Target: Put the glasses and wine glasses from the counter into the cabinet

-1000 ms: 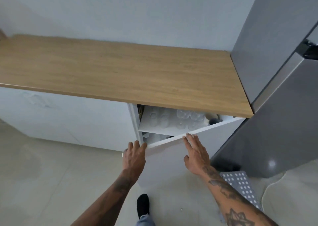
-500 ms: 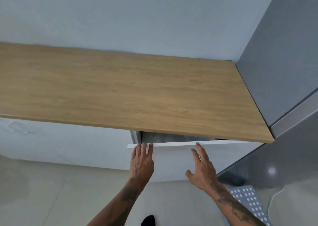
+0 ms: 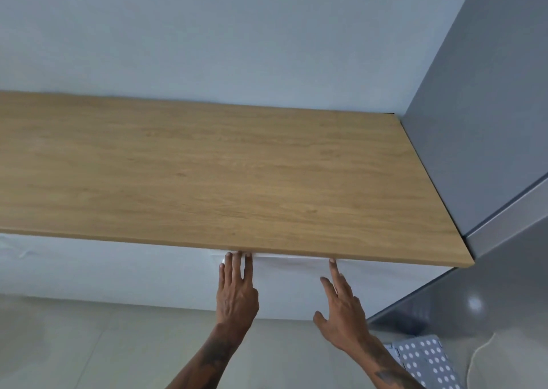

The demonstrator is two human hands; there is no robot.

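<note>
The wooden counter [image 3: 225, 175] stretches across the view with nothing standing on it. Below its front edge the white cabinet door [image 3: 290, 288] sits flush under the counter, hiding whatever is inside. My left hand [image 3: 237, 293] lies flat on the door's upper left, fingers spread and reaching the counter's edge. My right hand [image 3: 344, 305] rests on the door to the right, index finger stretched up to the top edge. Neither hand holds anything. No glasses or wine glasses are in view.
A tall grey fridge [image 3: 480, 139] stands hard against the counter's right end. A grey step stool with white dots [image 3: 427, 362] sits on the pale tiled floor [image 3: 89, 344] by its foot. A white wall [image 3: 237, 32] rises behind the counter.
The cabinet door swung from ajar, with glasses showing on the shelf, to shut against the frame under both hands. My view has lifted toward the counter.
</note>
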